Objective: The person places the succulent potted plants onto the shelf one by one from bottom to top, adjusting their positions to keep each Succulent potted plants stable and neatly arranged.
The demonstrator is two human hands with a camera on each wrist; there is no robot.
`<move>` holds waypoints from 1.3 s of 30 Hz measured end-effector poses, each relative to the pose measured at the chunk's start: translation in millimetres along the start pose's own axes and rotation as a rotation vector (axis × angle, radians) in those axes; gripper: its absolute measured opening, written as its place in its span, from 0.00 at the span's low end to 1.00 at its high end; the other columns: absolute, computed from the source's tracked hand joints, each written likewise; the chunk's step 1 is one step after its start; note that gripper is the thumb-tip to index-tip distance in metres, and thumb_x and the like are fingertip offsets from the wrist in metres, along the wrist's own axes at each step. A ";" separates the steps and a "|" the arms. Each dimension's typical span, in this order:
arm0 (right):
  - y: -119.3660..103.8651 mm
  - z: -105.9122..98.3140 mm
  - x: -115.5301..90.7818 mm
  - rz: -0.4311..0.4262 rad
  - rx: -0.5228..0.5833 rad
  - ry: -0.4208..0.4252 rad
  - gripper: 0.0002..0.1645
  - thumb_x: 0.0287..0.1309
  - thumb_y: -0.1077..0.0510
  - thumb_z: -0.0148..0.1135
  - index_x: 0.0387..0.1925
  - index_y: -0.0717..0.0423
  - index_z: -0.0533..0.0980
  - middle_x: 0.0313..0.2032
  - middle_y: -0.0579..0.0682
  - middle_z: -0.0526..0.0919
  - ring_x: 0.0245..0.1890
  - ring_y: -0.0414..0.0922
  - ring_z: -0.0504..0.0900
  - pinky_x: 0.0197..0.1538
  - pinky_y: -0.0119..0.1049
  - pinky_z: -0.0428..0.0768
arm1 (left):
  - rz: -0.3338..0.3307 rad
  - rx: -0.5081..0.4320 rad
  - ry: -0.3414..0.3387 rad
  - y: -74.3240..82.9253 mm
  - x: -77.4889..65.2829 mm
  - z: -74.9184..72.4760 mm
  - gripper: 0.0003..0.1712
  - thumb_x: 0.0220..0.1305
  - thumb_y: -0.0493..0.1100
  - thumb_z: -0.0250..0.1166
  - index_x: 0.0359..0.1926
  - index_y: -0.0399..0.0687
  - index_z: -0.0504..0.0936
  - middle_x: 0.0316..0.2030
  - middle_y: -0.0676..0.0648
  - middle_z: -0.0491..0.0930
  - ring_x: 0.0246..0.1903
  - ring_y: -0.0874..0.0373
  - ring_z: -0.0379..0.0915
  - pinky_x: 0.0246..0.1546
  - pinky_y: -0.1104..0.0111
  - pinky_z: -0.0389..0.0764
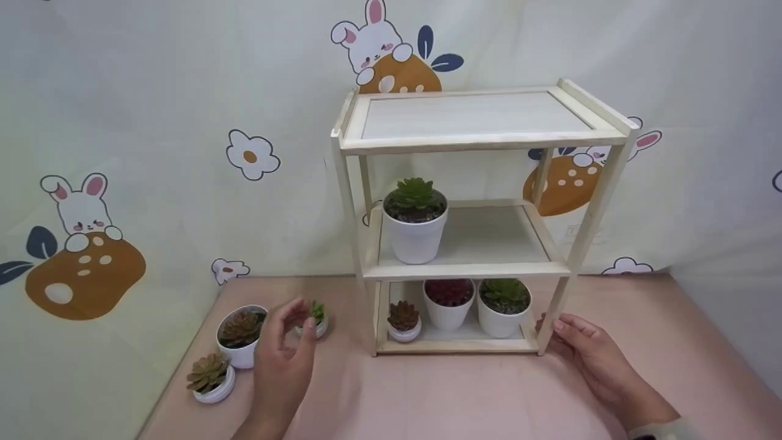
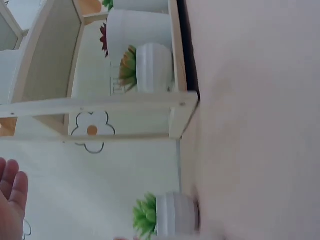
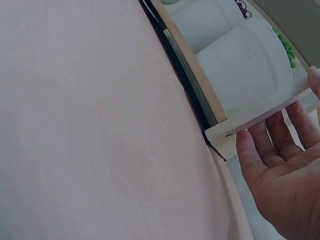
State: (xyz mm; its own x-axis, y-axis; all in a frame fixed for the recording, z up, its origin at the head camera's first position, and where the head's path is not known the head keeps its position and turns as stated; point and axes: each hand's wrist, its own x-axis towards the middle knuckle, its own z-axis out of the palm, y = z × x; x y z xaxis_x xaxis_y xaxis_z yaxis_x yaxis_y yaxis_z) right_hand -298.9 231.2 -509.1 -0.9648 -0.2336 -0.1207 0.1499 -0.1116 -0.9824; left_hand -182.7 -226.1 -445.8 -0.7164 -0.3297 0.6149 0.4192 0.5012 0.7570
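My left hand (image 1: 282, 366) is raised with relaxed, bent fingers beside a small green succulent (image 1: 317, 313) in a white ribbed pot. It holds nothing; in the left wrist view a gap shows between the fingers (image 2: 16, 187) and that pot (image 2: 175, 215). My right hand (image 1: 595, 360) grips the front right post (image 1: 559, 299) of a wooden shelf rack (image 1: 464, 271), thumb on one side and fingers on the other. On the bottom shelf stand a small brownish succulent (image 1: 403, 316), a dark red plant (image 1: 449, 305) and a green succulent (image 1: 504, 305), all in white pots.
A larger potted green succulent (image 1: 416, 235) stands left on the middle shelf. The top shelf (image 1: 476, 116) is a pale panel. Left of my left hand are a brownish succulent (image 1: 237, 342) and a smaller one (image 1: 211, 379). A rabbit-patterned cloth (image 1: 183, 91) hangs behind the pink tabletop (image 1: 427, 397).
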 end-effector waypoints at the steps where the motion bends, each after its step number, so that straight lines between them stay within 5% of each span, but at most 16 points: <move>1: -0.2 -0.4 -0.4 0.005 -0.001 -0.001 0.33 0.67 0.52 0.56 0.64 0.71 0.64 0.55 0.51 0.80 0.55 0.38 0.78 0.59 0.33 0.75 | -0.016 0.027 0.008 -0.3 -2.5 -5.9 0.19 0.64 0.34 0.62 0.56 0.44 0.74 0.50 0.49 0.76 0.50 0.59 0.72 0.50 0.78 0.75; 8: -0.8 -2.6 -2.1 0.019 -0.004 0.032 0.32 0.66 0.51 0.57 0.63 0.68 0.66 0.51 0.48 0.83 0.54 0.38 0.79 0.58 0.32 0.75 | -0.366 0.126 -0.009 -11.0 -13.4 -34.8 0.21 0.68 0.47 0.60 0.60 0.54 0.70 0.57 0.56 0.69 0.56 0.65 0.60 0.49 0.75 0.74; 16: 1.6 -1.2 -1.4 0.019 -0.024 0.024 0.32 0.66 0.50 0.57 0.63 0.69 0.65 0.53 0.50 0.81 0.55 0.38 0.79 0.59 0.32 0.75 | -0.660 0.122 -0.064 -31.4 -18.7 -47.4 0.35 0.64 0.58 0.61 0.65 0.47 0.62 0.63 0.43 0.61 0.62 0.50 0.58 0.62 0.57 0.66; 25: 0.5 -0.6 0.2 0.023 -0.044 0.020 0.33 0.66 0.50 0.57 0.63 0.69 0.65 0.53 0.49 0.82 0.55 0.38 0.78 0.59 0.30 0.74 | -0.739 0.182 -0.097 -43.5 -23.5 -46.7 0.57 0.49 0.64 0.72 0.67 0.36 0.54 0.62 0.34 0.55 0.61 0.45 0.58 0.61 0.57 0.70; 33: 0.1 -0.2 0.5 0.023 -0.021 0.026 0.31 0.65 0.50 0.58 0.62 0.67 0.68 0.50 0.46 0.83 0.54 0.40 0.79 0.59 0.31 0.74 | -0.861 0.152 -0.249 -58.1 -20.1 -54.4 0.66 0.48 0.66 0.72 0.71 0.32 0.45 0.66 0.29 0.52 0.67 0.38 0.52 0.68 0.48 0.58; 39: 0.8 -0.1 0.7 0.034 -0.027 0.037 0.30 0.65 0.49 0.59 0.61 0.65 0.70 0.50 0.45 0.83 0.54 0.39 0.79 0.59 0.32 0.74 | -0.910 0.145 -0.351 -69.2 -19.6 -58.0 0.65 0.49 0.64 0.72 0.70 0.31 0.44 0.66 0.29 0.54 0.66 0.37 0.54 0.68 0.47 0.57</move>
State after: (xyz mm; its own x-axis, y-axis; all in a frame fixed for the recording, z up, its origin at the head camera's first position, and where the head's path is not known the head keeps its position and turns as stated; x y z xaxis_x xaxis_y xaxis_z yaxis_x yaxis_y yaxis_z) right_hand -299.4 231.0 -510.0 -0.9667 -0.2008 -0.1584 0.1770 -0.0779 -0.9811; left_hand -165.3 -300.7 -497.4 -0.8664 -0.3939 -0.3069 -0.4297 0.2749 0.8601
